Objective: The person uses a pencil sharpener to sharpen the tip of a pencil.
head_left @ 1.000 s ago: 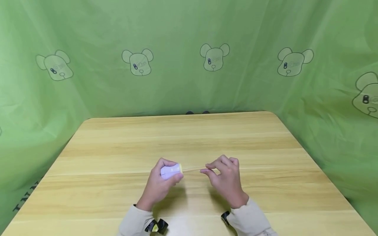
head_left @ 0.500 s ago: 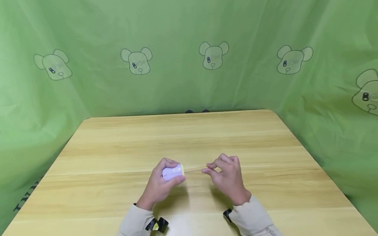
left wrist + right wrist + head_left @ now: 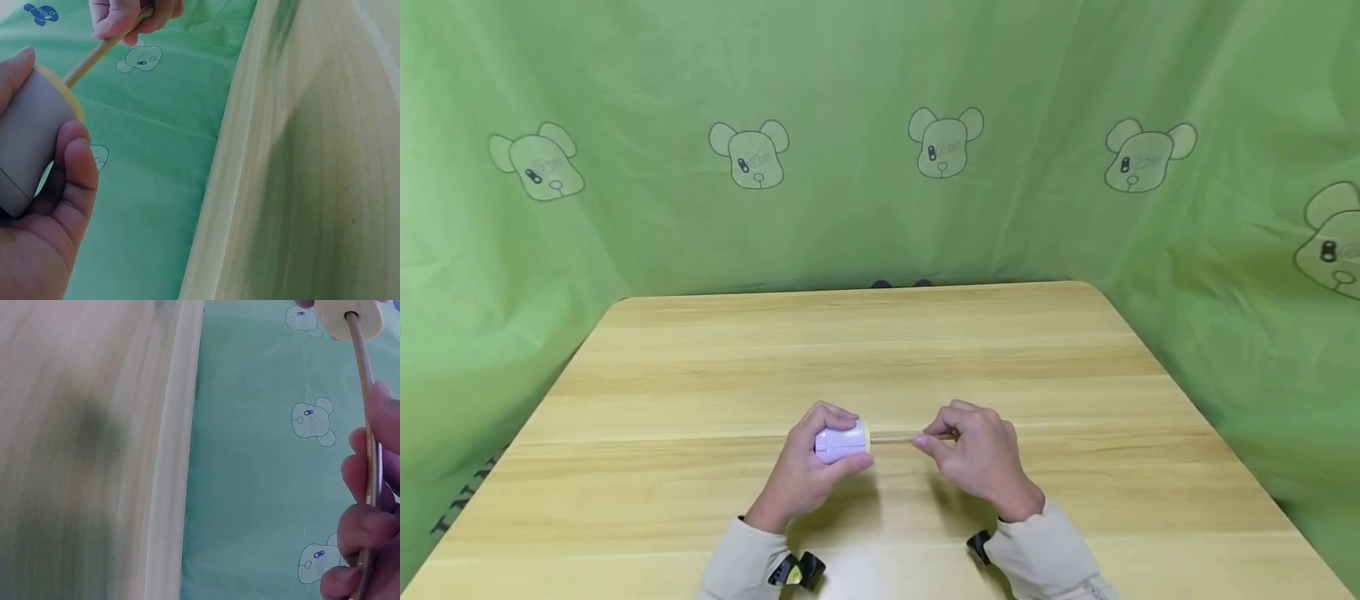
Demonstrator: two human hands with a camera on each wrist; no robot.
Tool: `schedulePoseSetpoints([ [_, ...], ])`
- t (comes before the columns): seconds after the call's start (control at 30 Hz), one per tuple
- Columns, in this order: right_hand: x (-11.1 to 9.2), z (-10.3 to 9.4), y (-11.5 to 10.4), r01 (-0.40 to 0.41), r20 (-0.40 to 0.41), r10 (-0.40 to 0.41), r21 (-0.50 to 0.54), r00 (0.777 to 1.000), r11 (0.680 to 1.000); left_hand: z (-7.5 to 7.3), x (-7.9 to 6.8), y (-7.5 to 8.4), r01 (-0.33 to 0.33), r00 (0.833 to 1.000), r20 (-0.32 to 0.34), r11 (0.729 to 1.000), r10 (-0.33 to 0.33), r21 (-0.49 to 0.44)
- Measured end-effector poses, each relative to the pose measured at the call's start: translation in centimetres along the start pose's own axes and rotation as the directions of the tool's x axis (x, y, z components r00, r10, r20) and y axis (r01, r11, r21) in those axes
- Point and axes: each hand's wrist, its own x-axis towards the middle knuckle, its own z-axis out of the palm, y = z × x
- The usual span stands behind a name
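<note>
A lavender pencil sharpener [image 3: 841, 442] with a pale yellow end face lies on its side in my left hand [image 3: 802, 472], fingers over the top and thumb along the lower side. From the hole in that face runs a thin golden-brown pencil [image 3: 892, 439], its inner end hidden inside. My right hand [image 3: 983, 457] pinches the pencil between thumb and fingers, a short way right of the sharpener. In the right wrist view the pencil [image 3: 362, 362] enters the round hole and passes back along the curled fingers. Both hands are above the wooden table [image 3: 880, 350].
A green curtain [image 3: 850, 67] printed with bear heads surrounds the table's back and sides. Black wrist devices [image 3: 799, 571] sit at the beige sleeves [image 3: 1045, 554].
My right hand has rolled on the pencil, its knuckles turning over, and shifted slightly right and down. The left hand has moved slightly right with the sharpener, which now lies more level.
</note>
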Motion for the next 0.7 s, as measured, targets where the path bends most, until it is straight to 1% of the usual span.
schedulePoseSetpoints([
  [0.13,0.0,0.5,0.2,0.05,-0.026,-0.049,0.03,0.998,0.998,0.1,0.1,0.1,0.035,0.999,-0.038,0.999,-0.035,0.012],
  [0.23,0.1,0.9,0.4,0.101,-0.095,-0.096,0.04,0.991,0.994,0.2,0.1,0.1,0.069,0.996,-0.065,0.998,-0.068,0.005],
  [0.3,0.2,1.2,0.4,0.136,-0.177,-0.131,0.015,0.976,0.991,0.2,0.2,0.1,0.089,0.993,-0.076,0.996,-0.089,-0.009],
  [0.33,0.2,1.3,0.4,0.15,-0.222,-0.146,0.002,0.964,0.989,0.2,0.2,0.1,0.1,0.992,-0.078,0.995,-0.101,-0.019],
  [0.43,0.2,1.7,0.2,0.165,-0.321,-0.163,-0.02,0.933,0.986,0.2,0.2,0.2,0.128,0.988,-0.085,0.991,-0.131,-0.042],
  [0.6,0.1,2.3,-0.1,0.187,-0.389,-0.165,0.018,0.906,0.982,0.1,0.2,0.4,0.162,0.981,-0.103,0.986,-0.166,-0.05],
  [0.7,0.1,2.5,0.0,0.222,-0.418,-0.19,0.029,0.888,0.975,-0.1,0.3,0.5,0.166,0.98,-0.099,0.985,-0.17,-0.053],
])
